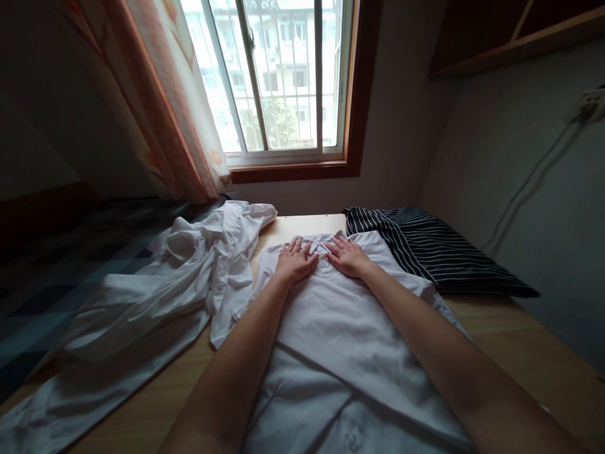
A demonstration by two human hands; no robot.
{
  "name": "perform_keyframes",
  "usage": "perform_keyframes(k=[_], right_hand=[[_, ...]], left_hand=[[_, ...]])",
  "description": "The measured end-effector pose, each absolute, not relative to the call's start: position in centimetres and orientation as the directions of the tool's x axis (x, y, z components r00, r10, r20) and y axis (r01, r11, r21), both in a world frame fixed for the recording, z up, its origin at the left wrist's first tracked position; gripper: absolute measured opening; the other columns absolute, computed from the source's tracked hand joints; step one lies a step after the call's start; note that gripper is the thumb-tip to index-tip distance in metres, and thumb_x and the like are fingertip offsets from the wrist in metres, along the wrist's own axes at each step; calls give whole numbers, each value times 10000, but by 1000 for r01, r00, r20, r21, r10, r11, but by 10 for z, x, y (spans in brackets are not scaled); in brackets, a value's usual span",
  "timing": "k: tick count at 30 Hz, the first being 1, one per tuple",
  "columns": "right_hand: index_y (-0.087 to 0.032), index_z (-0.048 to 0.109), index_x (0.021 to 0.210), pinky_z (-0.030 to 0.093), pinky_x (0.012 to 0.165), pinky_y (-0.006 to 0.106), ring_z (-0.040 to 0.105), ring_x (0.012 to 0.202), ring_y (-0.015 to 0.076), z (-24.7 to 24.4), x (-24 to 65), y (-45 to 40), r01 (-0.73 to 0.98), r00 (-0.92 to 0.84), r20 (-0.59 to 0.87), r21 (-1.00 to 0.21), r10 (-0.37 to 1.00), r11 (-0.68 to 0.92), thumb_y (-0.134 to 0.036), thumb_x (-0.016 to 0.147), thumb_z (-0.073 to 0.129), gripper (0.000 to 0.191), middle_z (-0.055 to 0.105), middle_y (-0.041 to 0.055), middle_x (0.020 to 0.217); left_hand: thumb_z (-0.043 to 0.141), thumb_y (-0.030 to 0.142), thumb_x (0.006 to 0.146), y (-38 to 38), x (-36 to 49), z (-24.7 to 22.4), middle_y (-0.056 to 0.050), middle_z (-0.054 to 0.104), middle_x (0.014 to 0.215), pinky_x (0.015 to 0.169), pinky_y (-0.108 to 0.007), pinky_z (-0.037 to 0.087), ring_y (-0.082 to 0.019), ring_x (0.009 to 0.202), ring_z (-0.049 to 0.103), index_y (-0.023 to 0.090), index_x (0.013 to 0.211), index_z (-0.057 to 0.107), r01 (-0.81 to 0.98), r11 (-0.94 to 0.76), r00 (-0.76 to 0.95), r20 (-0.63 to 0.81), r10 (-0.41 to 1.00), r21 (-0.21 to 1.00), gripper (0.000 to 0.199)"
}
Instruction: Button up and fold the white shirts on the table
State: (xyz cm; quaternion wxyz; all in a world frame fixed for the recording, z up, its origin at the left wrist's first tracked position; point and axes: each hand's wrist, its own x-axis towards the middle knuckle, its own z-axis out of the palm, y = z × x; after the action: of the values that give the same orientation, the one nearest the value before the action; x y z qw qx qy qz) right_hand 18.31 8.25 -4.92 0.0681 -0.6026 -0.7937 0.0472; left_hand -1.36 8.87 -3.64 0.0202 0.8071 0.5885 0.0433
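Observation:
A white shirt (331,328) lies spread over the wooden table, its collar (326,239) at the far end and soft creases running across its lower part. My left hand (295,260) rests flat on the shirt just left of the collar, fingers spread. On the other side of the collar, my right hand (348,255) presses flat on the cloth, its fingers pointing inward and apart. Neither hand grips anything. Both forearms stretch over the shirt and cover parts of its sides.
A second white shirt (189,271) lies crumpled to the left, across the table and a dark checked bedspread (51,284). Black striped folded fabric (425,246) sits at the back right of the table (510,353). Beyond are a curtain (174,113), a window (283,82) and a cable (529,170).

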Motion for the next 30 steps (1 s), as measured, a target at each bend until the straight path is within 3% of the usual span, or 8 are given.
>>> perform_keyframes(k=[3, 7, 12, 16, 20, 23, 27, 30], right_hand=[[-321, 294, 1589, 149, 1220, 479, 178, 1536, 269, -44, 184, 81, 950, -269, 12, -161, 963, 267, -632, 1015, 194, 660, 197, 59, 1676], [-359, 327, 1571, 185, 1203, 481, 221, 1523, 281, -40, 183, 79, 952, -259, 22, -164, 966, 259, -670, 998, 206, 663, 228, 63, 1668], [-340, 416, 1531, 226, 1177, 519, 263, 1504, 287, -38, 178, 84, 960, -179, 26, -216, 984, 180, -687, 991, 201, 676, 286, 67, 1650], [-240, 377, 1556, 218, 1194, 463, 282, 1495, 245, -40, 176, 86, 957, -151, 47, -243, 987, 158, -637, 1014, 181, 699, 318, 70, 1636], [-228, 325, 1578, 105, 1228, 470, 194, 1527, 217, -46, 176, 85, 965, -131, 47, -225, 990, 138, -610, 1025, 172, 689, 254, 57, 1660], [-286, 337, 1571, 26, 1218, 551, 135, 1542, 245, -47, 177, 85, 966, -126, 46, -220, 991, 133, -622, 1023, 171, 664, 209, 46, 1673], [-319, 366, 1557, 20, 1205, 585, 129, 1542, 289, -45, 178, 88, 969, -93, 44, -225, 995, 100, -659, 1008, 175, 674, 187, 66, 1678], [-285, 342, 1570, 26, 1212, 574, 138, 1541, 269, -46, 179, 90, 970, -87, 53, -222, 995, 97, -641, 1015, 157, 685, 197, 57, 1675]], left_hand=[[239, 688, 970, 86, -14, -34, -73, 192, 1674, 1236, -505, 136, -269, 1550, 133, 312, 1555, 354, 942, -325, 324, 29, 946, 84, 706], [214, 666, 984, 85, -15, -34, -37, 201, 1675, 1220, -561, 132, -285, 1551, 125, 396, 1530, 377, 945, -309, 308, 33, 951, 103, 632], [185, 546, 1029, 99, -15, -27, -25, 336, 1630, 1215, -479, 214, -226, 1516, 266, 363, 1489, 455, 956, -236, 238, 11, 971, 172, 563], [178, 434, 1043, 107, -7, -26, -46, 484, 1542, 1175, -382, 301, -197, 1424, 418, 286, 1423, 538, 968, -168, 161, 52, 986, 187, 544], [216, 434, 1025, 100, 5, -36, -77, 372, 1610, 1208, -465, 226, -247, 1477, 321, 239, 1495, 456, 987, -97, 77, 155, 985, 130, 562], [241, 481, 999, 97, 8, -40, -53, 278, 1654, 1226, -538, 144, -291, 1522, 220, 258, 1544, 387, 989, -62, 50, 95, 994, 134, 606], [223, 552, 968, 101, 7, -37, -17, 194, 1677, 1202, -653, 76, -348, 1542, 124, 316, 1561, 346, 986, -18, 12, 40, 999, 163, 650], [207, 541, 961, 103, 7, -37, -21, 166, 1682, 1196, -672, 62, -342, 1544, 115, 307, 1584, 286, 988, -4, 0, 28, 1000, 156, 670]])
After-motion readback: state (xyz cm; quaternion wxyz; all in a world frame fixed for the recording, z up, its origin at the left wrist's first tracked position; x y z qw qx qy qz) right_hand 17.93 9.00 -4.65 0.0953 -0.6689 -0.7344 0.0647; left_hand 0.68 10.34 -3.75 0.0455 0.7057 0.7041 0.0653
